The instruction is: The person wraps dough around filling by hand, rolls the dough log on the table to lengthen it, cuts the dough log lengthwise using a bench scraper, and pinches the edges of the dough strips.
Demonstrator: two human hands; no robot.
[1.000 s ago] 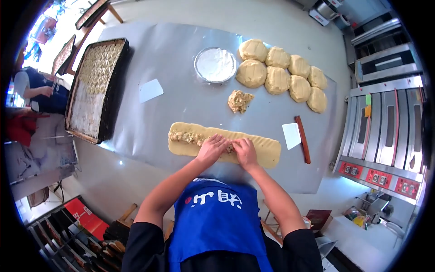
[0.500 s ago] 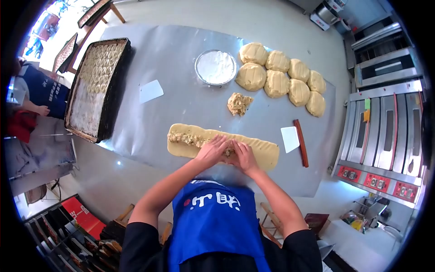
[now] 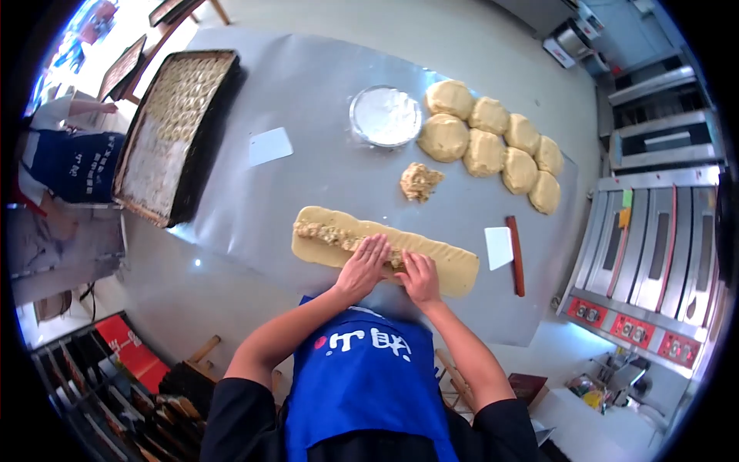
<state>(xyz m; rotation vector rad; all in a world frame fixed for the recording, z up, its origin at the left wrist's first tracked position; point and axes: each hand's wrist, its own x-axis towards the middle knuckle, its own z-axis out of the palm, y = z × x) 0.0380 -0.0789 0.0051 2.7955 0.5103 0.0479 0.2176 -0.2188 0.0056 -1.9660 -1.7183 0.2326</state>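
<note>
A long flat sheet of dough [image 3: 454,269] lies on the metal-topped table in front of me. A strip of crumbly filling [image 3: 327,233] runs along its left and middle part. My left hand [image 3: 363,267] rests on the filling near the middle, fingers stretched out. Just to its right, my right hand [image 3: 419,277] touches the filling's right end, its fingers a little apart and the thumb turned inward. The crumbs under both palms are hidden. Beyond the sheet sits a loose lump of filling [image 3: 420,182].
Several dough balls [image 3: 484,152] stand in two rows at the back right, beside a bowl of white flour [image 3: 385,116]. White scrapers [image 3: 271,147] lie left and right, the right one by a brown stick [image 3: 516,256]. A baking tray [image 3: 158,173] holds small pieces; a co-worker [image 3: 73,165] stands beyond it.
My left hand has flattened and its fingers have straightened on the filling. The right hand has drawn slightly apart from it. The whole view has shifted a little.
</note>
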